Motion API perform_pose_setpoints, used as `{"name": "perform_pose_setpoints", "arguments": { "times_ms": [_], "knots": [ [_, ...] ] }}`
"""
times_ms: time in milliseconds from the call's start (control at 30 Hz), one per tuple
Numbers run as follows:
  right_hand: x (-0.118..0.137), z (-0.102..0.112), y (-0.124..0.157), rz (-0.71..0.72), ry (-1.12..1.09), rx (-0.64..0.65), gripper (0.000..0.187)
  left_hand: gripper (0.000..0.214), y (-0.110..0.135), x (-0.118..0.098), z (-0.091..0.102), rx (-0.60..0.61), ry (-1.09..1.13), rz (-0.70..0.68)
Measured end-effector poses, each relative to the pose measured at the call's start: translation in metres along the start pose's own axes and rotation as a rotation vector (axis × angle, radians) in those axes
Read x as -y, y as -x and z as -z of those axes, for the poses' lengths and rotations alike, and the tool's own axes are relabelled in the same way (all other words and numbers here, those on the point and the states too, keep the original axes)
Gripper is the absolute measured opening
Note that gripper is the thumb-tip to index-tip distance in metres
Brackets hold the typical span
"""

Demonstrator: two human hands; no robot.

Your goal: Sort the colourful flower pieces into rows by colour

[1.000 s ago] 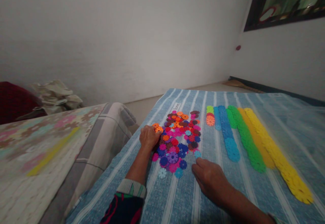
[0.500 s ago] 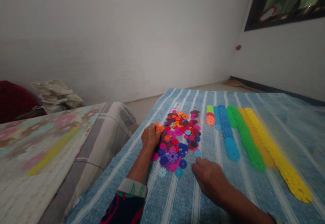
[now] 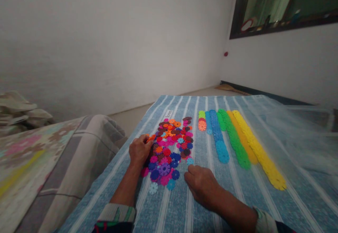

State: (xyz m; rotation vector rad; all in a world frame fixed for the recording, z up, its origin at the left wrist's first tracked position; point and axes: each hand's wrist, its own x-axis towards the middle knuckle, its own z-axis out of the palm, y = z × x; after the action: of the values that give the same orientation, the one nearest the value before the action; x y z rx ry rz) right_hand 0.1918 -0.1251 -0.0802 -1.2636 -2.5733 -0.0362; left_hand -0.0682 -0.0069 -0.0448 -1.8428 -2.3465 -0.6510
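Observation:
A loose pile of flower-shaped plastic discs point(image 3: 171, 141) in orange, pink, red, brown, purple and blue lies on the striped blue cloth. At the pile's left edge my left hand point(image 3: 139, 151) is closed, its fingertips pinching orange flower discs point(image 3: 150, 138). My right hand point(image 3: 202, 185) is curled closed just right of the pile's near end, close to a light blue disc point(image 3: 189, 161). Whatever its fingers may hold is hidden. To the right, overlapping discs lie in rows by colour: yellow point(image 3: 260, 152), amber point(image 3: 244, 138), green point(image 3: 235, 141), blue point(image 3: 216, 131) and a short lime-and-red row point(image 3: 202, 121).
The striped cloth point(image 3: 179, 219) covers the table. Clear plastic point(image 3: 298, 124) lies at its right side. On the left stands a surface with a grey checked cover point(image 3: 87, 138) and a yellow strip point(image 3: 21, 171). A white wall point(image 3: 118, 43) and dark-framed window point(image 3: 235, 25) are behind.
My view has turned to the right, so everything sits further left in the picture. Both hands stay in nearly the same places beside the pile.

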Motion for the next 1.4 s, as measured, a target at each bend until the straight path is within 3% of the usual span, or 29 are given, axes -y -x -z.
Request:
{"name": "perform_pose_setpoints", "arguments": {
  "times_ms": [167,300,400,567,700,800,1067,1400],
  "knots": [
    [0.0,0.0,-0.003,0.02,-0.007,0.017,0.011,0.036,-0.002,0.004,0.002,-0.123,0.157,-0.054],
    [-0.001,0.0,-0.006,0.025,-0.024,0.011,0.011,0.034,-0.002,-0.012,0.003,-0.039,0.292,-0.141],
    [-0.001,0.001,-0.007,0.023,-0.028,0.005,0.01,0.026,-0.003,-0.046,0.001,0.079,0.338,-0.253],
    [0.0,0.003,-0.008,0.034,-0.019,-0.008,0.011,0.013,-0.005,-0.126,-0.014,0.295,0.278,-0.459],
    [0.001,0.002,-0.009,0.055,-0.004,-0.03,0.011,0.011,-0.013,-0.178,-0.03,0.369,0.21,-0.501],
    [0.002,0.001,-0.009,0.058,0.015,-0.061,0.012,0.012,-0.021,-0.201,-0.042,0.414,0.143,-0.504],
    [0.001,0.0,-0.012,0.063,-0.011,-0.083,0.009,0.019,-0.034,-0.217,-0.057,0.395,0.047,-0.475],
    [0.001,0.006,-0.012,0.083,-0.008,-0.035,0.012,0.026,-0.023,-0.217,-0.056,0.327,-0.021,-0.515]
  ]
}}
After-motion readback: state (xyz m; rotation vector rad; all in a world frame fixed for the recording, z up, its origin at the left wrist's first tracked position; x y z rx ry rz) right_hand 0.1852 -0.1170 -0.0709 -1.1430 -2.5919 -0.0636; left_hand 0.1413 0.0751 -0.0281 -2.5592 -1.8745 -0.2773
